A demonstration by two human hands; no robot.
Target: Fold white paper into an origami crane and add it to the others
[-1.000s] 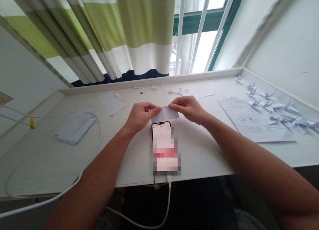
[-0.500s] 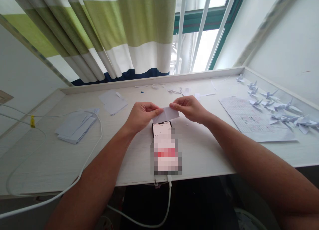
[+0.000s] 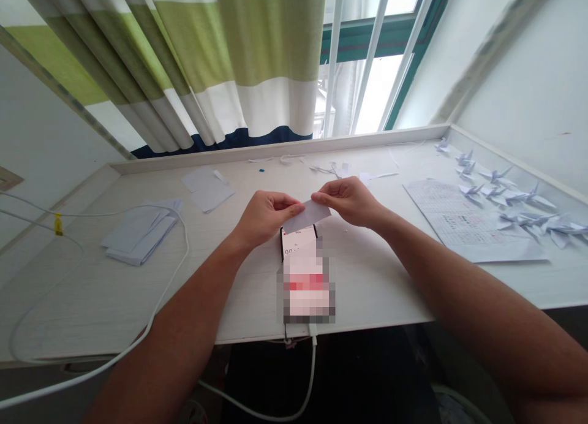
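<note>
A small piece of white paper [image 3: 309,217] is stretched between my two hands, just beyond the phone's top end. My left hand [image 3: 270,214] pinches its left side between thumb and fingers. On the upper edge, my right hand [image 3: 345,198] grips the paper the same way, close to the left fingertips. Below the paper lies a phone [image 3: 298,241] with a lit screen, most of it blurred by pixelation. The paper overlaps the phone's top edge. Any fold under the fingers is hidden.
Folded paper cranes [image 3: 519,197] line the right side, beside a grid-printed sheet [image 3: 452,219]. A stack of white paper [image 3: 140,234] lies left; more sheets [image 3: 209,189] and paper scraps [image 3: 335,168] are at the back. A white cable [image 3: 186,246] loops across the left of the desk [image 3: 257,307].
The paper has tilted slightly, and my left hand has shifted a little right and down, closer to the right fingertips. Both hands keep their pinch.
</note>
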